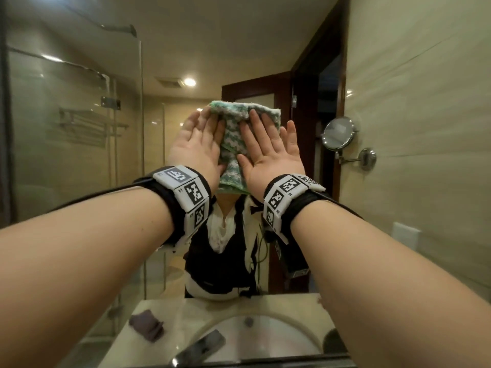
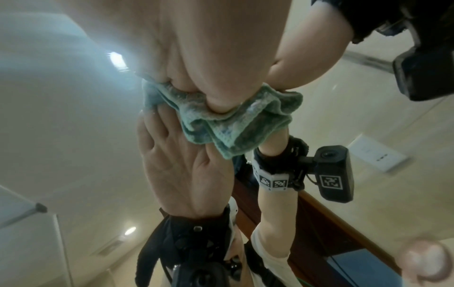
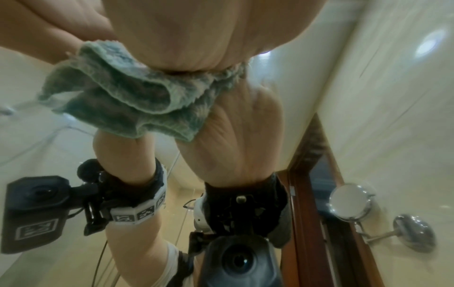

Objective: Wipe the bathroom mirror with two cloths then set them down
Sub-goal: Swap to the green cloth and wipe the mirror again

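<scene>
A green-and-white patterned cloth (image 1: 236, 134) lies flat against the bathroom mirror (image 1: 79, 155) at about head height. My left hand (image 1: 196, 144) presses its left part and my right hand (image 1: 268, 150) its right part, both with straight fingers and side by side. In the left wrist view the heel of my left hand (image 2: 221, 48) bears on the bunched cloth (image 2: 236, 124) over the glass. The right wrist view shows my right hand (image 3: 209, 35) pushing the cloth (image 3: 127, 101) the same way. A dark grey cloth (image 1: 147, 325) lies crumpled on the counter (image 1: 292, 306).
Below the mirror a stone counter holds an oval sink (image 1: 265, 338) with a chrome faucet (image 1: 196, 346). A round magnifying mirror (image 1: 338, 134) on a swing arm sticks out from the right wall, with a white outlet plate (image 1: 406, 235) lower down.
</scene>
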The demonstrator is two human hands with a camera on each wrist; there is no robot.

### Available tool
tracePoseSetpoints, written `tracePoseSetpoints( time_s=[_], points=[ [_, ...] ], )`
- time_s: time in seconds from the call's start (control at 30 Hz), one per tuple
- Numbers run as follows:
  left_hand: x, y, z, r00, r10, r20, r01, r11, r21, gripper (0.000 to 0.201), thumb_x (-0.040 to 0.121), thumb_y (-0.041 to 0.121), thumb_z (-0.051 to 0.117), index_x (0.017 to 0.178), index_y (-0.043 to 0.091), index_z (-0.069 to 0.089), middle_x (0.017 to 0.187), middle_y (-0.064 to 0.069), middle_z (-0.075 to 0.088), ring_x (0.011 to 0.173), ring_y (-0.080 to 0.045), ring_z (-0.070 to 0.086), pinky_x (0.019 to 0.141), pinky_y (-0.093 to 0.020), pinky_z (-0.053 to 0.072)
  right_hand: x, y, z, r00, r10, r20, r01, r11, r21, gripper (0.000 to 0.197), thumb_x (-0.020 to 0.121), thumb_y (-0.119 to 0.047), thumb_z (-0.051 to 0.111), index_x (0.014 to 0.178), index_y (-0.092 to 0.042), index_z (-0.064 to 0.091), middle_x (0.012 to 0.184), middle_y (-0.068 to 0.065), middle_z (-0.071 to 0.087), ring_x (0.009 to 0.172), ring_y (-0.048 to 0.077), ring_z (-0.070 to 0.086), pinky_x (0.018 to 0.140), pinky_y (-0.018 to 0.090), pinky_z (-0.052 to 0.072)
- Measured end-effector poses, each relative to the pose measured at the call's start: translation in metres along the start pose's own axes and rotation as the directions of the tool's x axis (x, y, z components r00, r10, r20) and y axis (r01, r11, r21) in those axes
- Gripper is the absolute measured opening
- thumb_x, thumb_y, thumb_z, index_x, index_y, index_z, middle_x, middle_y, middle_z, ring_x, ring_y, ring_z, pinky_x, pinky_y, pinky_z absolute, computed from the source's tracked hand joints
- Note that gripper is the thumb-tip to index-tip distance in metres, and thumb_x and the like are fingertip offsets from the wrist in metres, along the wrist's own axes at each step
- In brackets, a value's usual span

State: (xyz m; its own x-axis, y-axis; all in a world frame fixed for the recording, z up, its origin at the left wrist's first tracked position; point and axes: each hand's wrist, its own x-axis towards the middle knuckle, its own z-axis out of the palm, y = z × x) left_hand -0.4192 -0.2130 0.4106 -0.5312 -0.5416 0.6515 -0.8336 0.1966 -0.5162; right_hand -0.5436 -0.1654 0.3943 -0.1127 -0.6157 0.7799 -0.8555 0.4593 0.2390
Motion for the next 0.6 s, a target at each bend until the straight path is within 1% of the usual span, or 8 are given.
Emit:
tracePoseSetpoints(
  time_s=[0.13, 0.27, 0.43, 0.6],
  points=[
    [0.007, 0.021, -0.017, 1.000, -0.007, -0.029, 0.006, 1.000, -0.024, 0.072, 0.098, 0.047, 0.007, 0.141, -0.003, -0.022, 0.152, -0.019, -0.020, 0.140, -0.031, -0.022, 0.109, -0.044, -0.019, -0.003, 0.027, 0.000, 1.000, 0.016, 0.022, -0.016, 1.000, 0.016, 0.059, 0.097, -0.045, 0.009, 0.145, -0.025, -0.020, 0.152, -0.006, -0.029, 0.139, 0.014, -0.028, 0.113, 0.050, -0.015],
    [0.013, 0.037, -0.031, 0.999, -0.006, -0.044, 0.003, 0.999, -0.048, 0.073, 0.098, 0.047, 0.008, 0.141, -0.003, -0.022, 0.152, -0.019, -0.020, 0.139, -0.031, -0.023, 0.109, -0.042, -0.020, -0.005, 0.050, -0.001, 0.999, 0.026, 0.026, -0.026, 1.000, 0.007, 0.060, 0.097, -0.045, 0.010, 0.145, -0.025, -0.020, 0.152, -0.005, -0.030, 0.139, 0.014, -0.028, 0.112, 0.048, -0.020],
    [0.024, 0.062, -0.053, 0.996, 0.017, -0.089, -0.024, 0.997, -0.079, 0.073, 0.098, 0.046, 0.009, 0.141, -0.003, -0.022, 0.152, -0.020, -0.020, 0.139, -0.031, -0.022, 0.109, -0.042, -0.019, -0.007, 0.085, -0.005, 0.997, 0.069, 0.037, -0.068, 0.997, -0.035, 0.060, 0.097, -0.046, 0.009, 0.145, -0.026, -0.020, 0.151, -0.006, -0.031, 0.138, 0.013, -0.028, 0.108, 0.047, -0.025],
    [0.035, 0.086, -0.071, 0.992, 0.025, -0.124, -0.034, 0.997, -0.072, 0.073, 0.098, 0.047, 0.009, 0.141, -0.003, -0.022, 0.152, -0.020, -0.020, 0.139, -0.032, -0.022, 0.110, -0.043, -0.019, -0.012, 0.117, -0.009, 0.994, 0.099, 0.043, -0.095, 0.992, -0.079, 0.060, 0.096, -0.047, 0.008, 0.145, -0.026, -0.020, 0.152, -0.007, -0.029, 0.139, 0.013, -0.027, 0.105, 0.047, -0.027]
  ],
)
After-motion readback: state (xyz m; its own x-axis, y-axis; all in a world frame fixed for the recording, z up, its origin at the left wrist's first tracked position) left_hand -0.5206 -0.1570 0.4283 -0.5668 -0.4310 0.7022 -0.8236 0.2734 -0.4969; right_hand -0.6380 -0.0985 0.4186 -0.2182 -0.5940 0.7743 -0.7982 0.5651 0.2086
